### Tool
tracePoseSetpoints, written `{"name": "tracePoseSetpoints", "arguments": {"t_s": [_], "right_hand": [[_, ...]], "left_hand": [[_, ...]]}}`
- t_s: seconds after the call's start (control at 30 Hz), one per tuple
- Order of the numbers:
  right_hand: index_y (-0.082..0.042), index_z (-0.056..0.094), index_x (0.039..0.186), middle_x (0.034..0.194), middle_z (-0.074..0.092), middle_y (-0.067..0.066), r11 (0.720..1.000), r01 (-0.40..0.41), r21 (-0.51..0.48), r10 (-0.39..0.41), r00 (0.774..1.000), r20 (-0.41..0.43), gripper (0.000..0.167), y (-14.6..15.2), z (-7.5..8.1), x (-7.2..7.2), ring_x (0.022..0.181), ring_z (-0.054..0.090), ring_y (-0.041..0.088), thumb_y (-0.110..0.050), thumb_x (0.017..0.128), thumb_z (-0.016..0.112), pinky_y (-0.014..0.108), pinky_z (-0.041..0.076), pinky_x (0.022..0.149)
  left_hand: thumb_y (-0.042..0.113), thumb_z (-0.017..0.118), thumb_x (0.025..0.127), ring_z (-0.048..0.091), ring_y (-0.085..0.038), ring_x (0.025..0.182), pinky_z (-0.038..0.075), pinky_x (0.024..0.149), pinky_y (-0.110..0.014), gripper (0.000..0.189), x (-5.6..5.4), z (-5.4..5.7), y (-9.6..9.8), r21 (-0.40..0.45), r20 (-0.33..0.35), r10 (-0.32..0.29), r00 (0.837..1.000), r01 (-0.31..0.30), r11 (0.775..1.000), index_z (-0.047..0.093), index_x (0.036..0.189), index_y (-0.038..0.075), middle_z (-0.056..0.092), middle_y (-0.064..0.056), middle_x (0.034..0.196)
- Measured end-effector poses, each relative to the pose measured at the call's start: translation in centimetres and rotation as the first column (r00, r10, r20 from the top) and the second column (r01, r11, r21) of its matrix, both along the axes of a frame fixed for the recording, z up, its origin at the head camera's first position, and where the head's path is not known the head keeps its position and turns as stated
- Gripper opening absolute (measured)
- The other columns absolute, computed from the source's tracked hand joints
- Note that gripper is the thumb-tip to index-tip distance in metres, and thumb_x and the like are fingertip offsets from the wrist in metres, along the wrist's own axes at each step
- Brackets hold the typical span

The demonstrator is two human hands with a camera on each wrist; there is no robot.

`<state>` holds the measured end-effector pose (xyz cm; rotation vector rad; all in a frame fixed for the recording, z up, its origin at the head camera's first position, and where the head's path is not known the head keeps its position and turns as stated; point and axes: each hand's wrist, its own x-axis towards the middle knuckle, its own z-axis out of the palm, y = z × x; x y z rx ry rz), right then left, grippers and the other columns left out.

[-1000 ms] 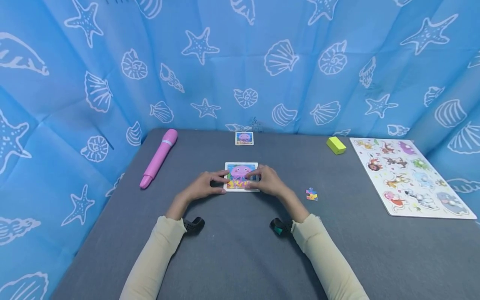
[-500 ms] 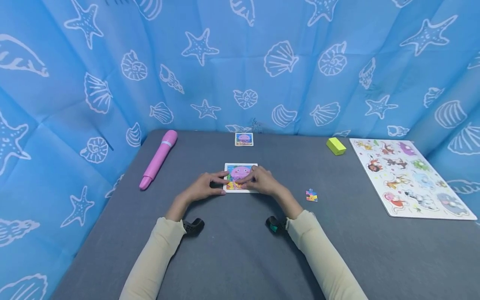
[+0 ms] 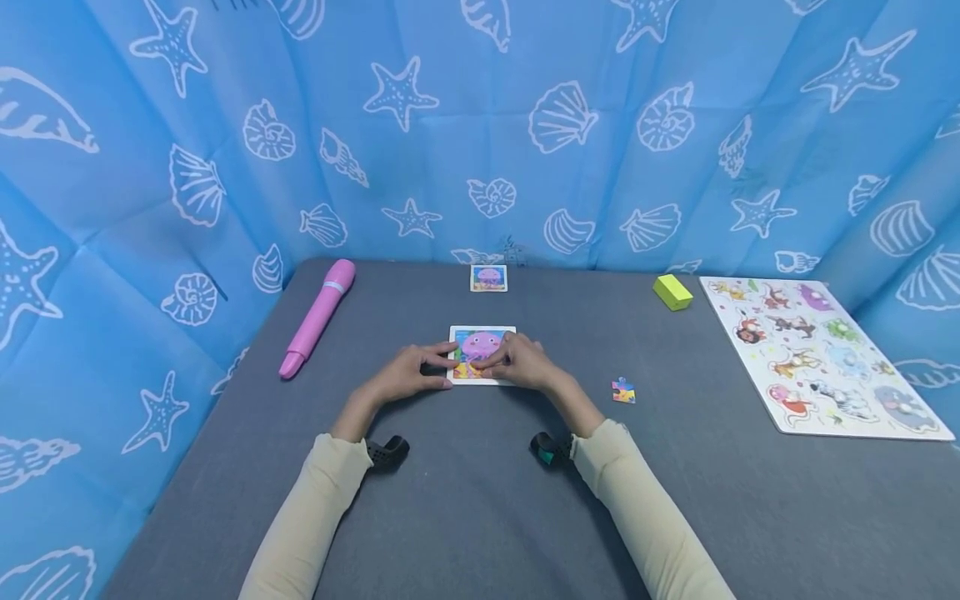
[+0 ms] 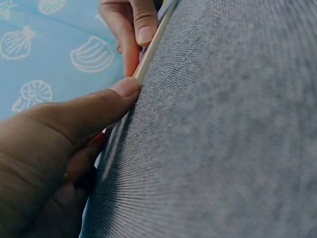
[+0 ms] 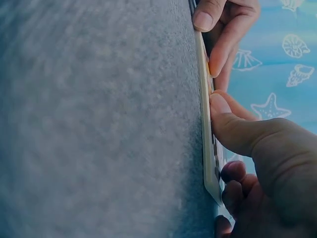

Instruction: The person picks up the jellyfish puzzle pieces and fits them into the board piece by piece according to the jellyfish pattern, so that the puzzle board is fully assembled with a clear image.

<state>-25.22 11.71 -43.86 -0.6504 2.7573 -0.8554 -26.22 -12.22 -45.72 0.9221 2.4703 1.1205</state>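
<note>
A small framed jigsaw puzzle [image 3: 480, 343] with a pink octopus-like picture lies flat at the middle of the table. My left hand [image 3: 405, 372] grips its left side, thumb at the near corner and fingertips over the frame. My right hand [image 3: 522, 364] is over its lower right part, thumb and index finger pinched together low on the picture. The puzzle piece between them is mostly hidden. In the right wrist view the right thumb [image 5: 237, 126] sits just above the frame's near edge [image 5: 205, 119]. A loose puzzle piece [image 3: 623, 390] lies to the right.
A small card [image 3: 488, 278] with the same picture lies behind the puzzle. At left is a pink microphone-shaped stick [image 3: 318, 318]; at right are a yellow-green block [image 3: 672, 292] and a white animal board [image 3: 825, 358]. A blue curtain [image 3: 465, 125] hangs behind the grey table [image 3: 465, 517].
My right hand has moved slightly left over the puzzle, from its right edge toward the lower middle, then stayed there. The left hand and the loose piece have not moved.
</note>
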Motion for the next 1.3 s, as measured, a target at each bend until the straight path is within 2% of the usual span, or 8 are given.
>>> {"name": "tracePoseSetpoints", "arguments": {"t_s": [0.23,0.43,0.53,0.87,1.07,1.3], "right_hand": [[-0.022,0.071,0.105,0.081,0.051,0.002,0.999,-0.008,-0.041,0.007,1.000,-0.010,0.023,0.3,-0.3,0.0,0.071,0.036,0.015,-0.025,0.082,0.069,0.029,0.021,0.064],[-0.014,0.069,0.110,0.074,0.048,0.005,0.984,-0.023,-0.176,0.019,1.000,-0.021,0.031,1.3,-0.2,0.1,0.065,0.033,0.015,-0.020,0.080,0.071,0.028,0.025,0.061],[-0.011,0.067,0.113,0.073,0.045,0.009,0.977,-0.022,-0.211,0.015,0.999,-0.037,0.034,2.3,0.2,0.4,0.064,0.031,0.016,-0.018,0.080,0.071,0.027,0.026,0.060],[-0.009,0.067,0.113,0.069,0.040,0.004,0.972,0.105,-0.212,-0.110,0.994,-0.014,0.037,8.3,0.8,1.7,0.063,0.030,0.017,-0.019,0.078,0.073,0.028,0.029,0.059],[-0.006,0.063,0.119,0.074,0.040,0.006,0.965,0.186,-0.183,-0.184,0.982,0.032,0.043,12.6,1.2,3.6,0.064,0.032,0.018,-0.023,0.080,0.071,0.028,0.032,0.056],[-0.003,0.066,0.113,0.071,0.039,0.004,0.955,0.262,-0.136,-0.257,0.965,0.056,0.039,17.0,1.1,5.8,0.063,0.030,0.015,-0.021,0.079,0.072,0.026,0.029,0.056]], "left_hand": [[0.023,0.068,0.083,0.031,-0.024,0.137,0.025,0.110,-0.050,0.039,0.0,-0.1,0.0,-0.003,-0.010,-0.004,1.000,0.004,1.000,0.062,0.120,0.013,0.041,-0.003,0.144],[0.023,0.068,0.083,0.030,-0.024,0.137,0.025,0.110,-0.050,0.039,0.0,-0.3,0.1,0.013,-0.014,-0.012,1.000,0.012,1.000,0.062,0.120,0.013,0.042,-0.003,0.143],[0.020,0.069,0.082,0.030,-0.024,0.137,0.026,0.110,-0.048,0.038,-0.1,-0.2,0.1,0.024,-0.019,-0.005,1.000,0.006,1.000,0.063,0.119,0.012,0.042,-0.003,0.143],[0.020,0.070,0.081,0.032,-0.025,0.136,0.028,0.109,-0.048,0.039,0.0,-0.4,0.1,0.030,-0.013,-0.001,1.000,0.001,1.000,0.063,0.119,0.011,0.044,-0.003,0.142],[0.021,0.070,0.081,0.032,-0.026,0.136,0.028,0.108,-0.049,0.040,-0.1,-0.3,0.3,0.042,-0.013,-0.009,1.000,0.010,0.999,0.063,0.118,0.010,0.044,-0.005,0.142],[0.019,0.071,0.080,0.033,-0.030,0.135,0.029,0.107,-0.051,0.040,0.0,-0.3,0.0,0.062,-0.031,-0.016,0.999,0.018,0.998,0.064,0.117,0.007,0.045,-0.010,0.140]]}}
